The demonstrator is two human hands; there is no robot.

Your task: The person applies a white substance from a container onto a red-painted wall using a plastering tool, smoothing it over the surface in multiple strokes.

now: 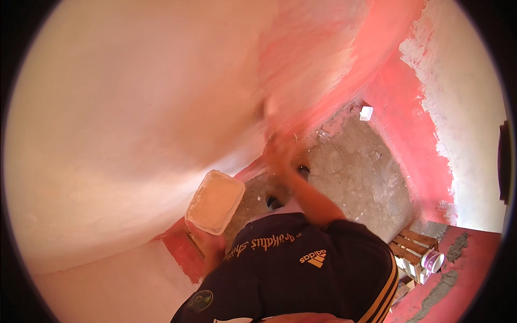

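Note:
In my left hand (207, 237) is a rectangular tub (214, 200) of pale peach material, held beside the wall at lower centre. My right hand (277, 145) reaches up toward the large wall (134, 107), smeared by motion; its fingers cannot be made out. A blurred light shape (269, 107) extends beyond it against the wall, too indistinct to name. The wall is mostly pale peach, with a pink, streaky area at upper right.
A grey, speckled floor (355, 172) lies around my dark shoes (303, 171). A small white container (365, 113) sits by the far corner. At lower right, a wooden crate (409, 245) bears a white bucket (433, 261), beside pink walls (414, 134) with patchy white and grey coating.

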